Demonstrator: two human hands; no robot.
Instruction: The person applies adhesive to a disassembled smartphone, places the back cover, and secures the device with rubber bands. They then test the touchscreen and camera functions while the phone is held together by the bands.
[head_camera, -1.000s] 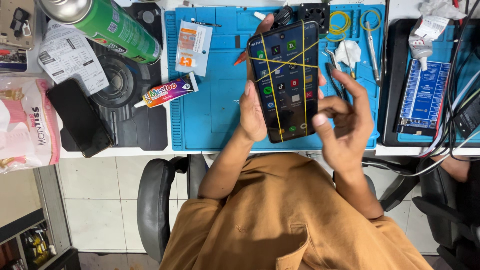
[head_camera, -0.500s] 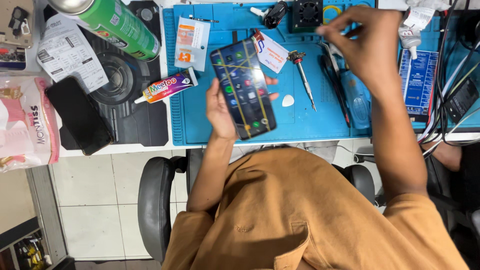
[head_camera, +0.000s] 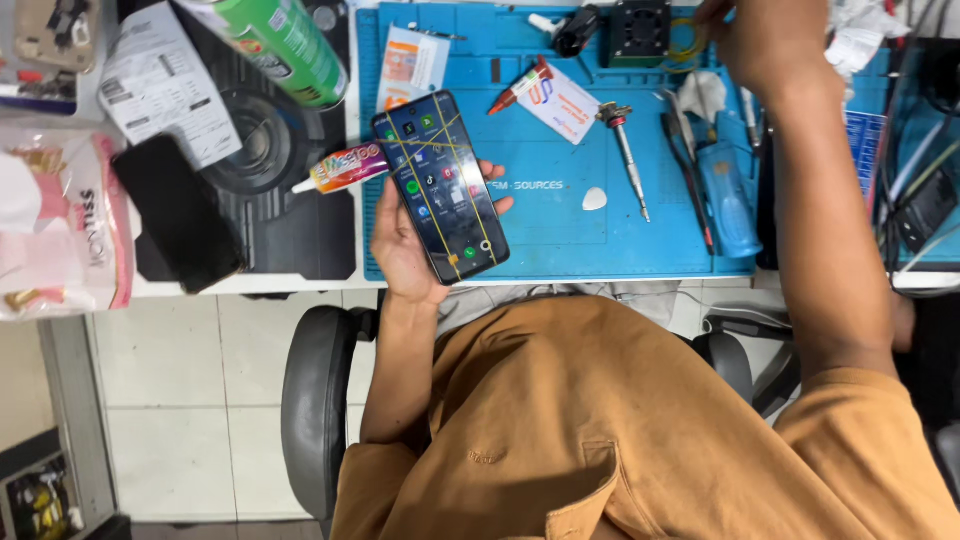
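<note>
nearest the camera is an orange shirt, with a grey chair on tiled floor below the desk edge. the left hand is cupped under a phone, fingers wrapped round its far edge, gripping it. the phone is lit, tilted, crossed by thin yellow bands, and it hangs over the near edge of a blue mat. just beside its top corner lies a glue tube, on the seam between the blue mat and a black mat. a second, dark phone rests further left, next to a pink packet. on the blue mat, well apart from the held phone, lie a white pick, a screwdriver and a blue tool. a green can lies at the far left. the right hand reaches to the far edge near a small black fan; its fingers run out of the picture, so i cannot tell whether it is holding anything.
</note>
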